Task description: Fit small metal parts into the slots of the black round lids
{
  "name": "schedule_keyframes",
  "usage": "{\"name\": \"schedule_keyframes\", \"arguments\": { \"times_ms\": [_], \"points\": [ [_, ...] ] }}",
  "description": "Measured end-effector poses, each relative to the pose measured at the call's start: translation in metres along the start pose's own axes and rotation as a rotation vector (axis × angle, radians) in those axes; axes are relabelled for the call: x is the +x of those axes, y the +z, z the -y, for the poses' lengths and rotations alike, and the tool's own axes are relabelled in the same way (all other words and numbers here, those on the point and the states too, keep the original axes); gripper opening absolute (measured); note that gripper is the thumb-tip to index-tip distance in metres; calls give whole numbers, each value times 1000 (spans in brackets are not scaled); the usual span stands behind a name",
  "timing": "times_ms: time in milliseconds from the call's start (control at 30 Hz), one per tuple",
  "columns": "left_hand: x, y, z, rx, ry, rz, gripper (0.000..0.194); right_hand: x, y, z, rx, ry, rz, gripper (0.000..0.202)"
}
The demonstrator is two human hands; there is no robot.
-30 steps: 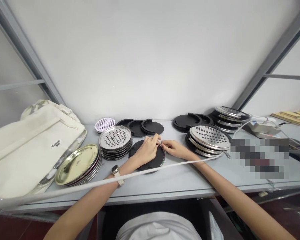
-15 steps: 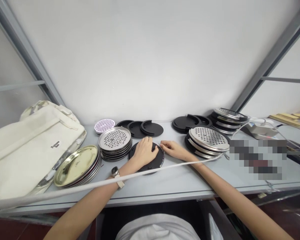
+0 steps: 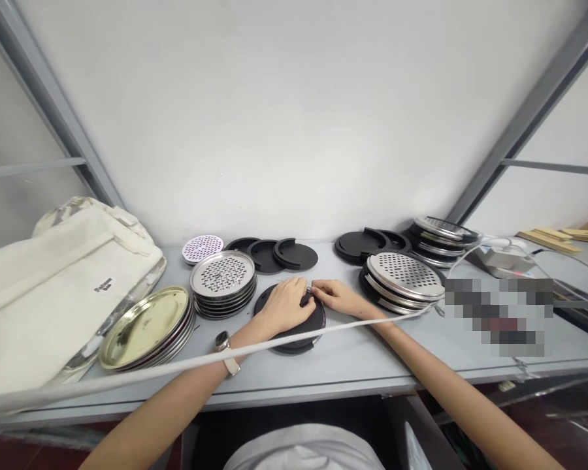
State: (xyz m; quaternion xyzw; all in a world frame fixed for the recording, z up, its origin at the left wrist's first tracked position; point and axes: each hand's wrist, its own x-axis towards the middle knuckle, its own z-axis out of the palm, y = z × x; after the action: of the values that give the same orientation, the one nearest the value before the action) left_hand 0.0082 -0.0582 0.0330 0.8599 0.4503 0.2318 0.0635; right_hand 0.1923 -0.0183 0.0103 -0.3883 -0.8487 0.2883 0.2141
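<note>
A black round disc point(image 3: 301, 334) lies on the table in front of me. My left hand point(image 3: 289, 303) rests over its top, fingers bent toward the far edge and the thumb apart, holding it down. A thin strip, partly silvery, shows along the disc's right rim. At the far right of that rim, my right hand point(image 3: 334, 295) has thumb and fingers pinched together, close to my left fingertips. Whatever the pinch holds is too small to make out. Left of the disc stands a stack of round perforated metal plates point(image 3: 223, 274).
Gold-coloured round plates point(image 3: 144, 326) are stacked beside a cream bag point(image 3: 68, 294). Black rings and discs point(image 3: 296, 254) lie behind. More perforated plates point(image 3: 406, 274) are piled at the right. A white cable point(image 3: 176, 369) crosses the view above my forearms.
My right hand has come slightly left, nearer my left fingers, at the disc's rim. The disc sits a little differently under my left hand. The whole view has shifted slightly.
</note>
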Motion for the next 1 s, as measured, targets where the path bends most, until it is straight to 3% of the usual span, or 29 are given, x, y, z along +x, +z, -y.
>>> {"name": "schedule_keyframes", "arguments": {
  "times_ms": [233, 567, 1000],
  "points": [
    [1, -2, -1, -73, 19, -102, 13, 0, -2, 3, 4, 11, 4, 41],
    [3, 3, 4, -189, 77, -39, 22, 2, 0, -1, 16, -1, -15, 43],
    [6, 6, 10, -397, 75, -58, 27, 1, 0, 2, 24, -13, -25, 42]
  ]
}}
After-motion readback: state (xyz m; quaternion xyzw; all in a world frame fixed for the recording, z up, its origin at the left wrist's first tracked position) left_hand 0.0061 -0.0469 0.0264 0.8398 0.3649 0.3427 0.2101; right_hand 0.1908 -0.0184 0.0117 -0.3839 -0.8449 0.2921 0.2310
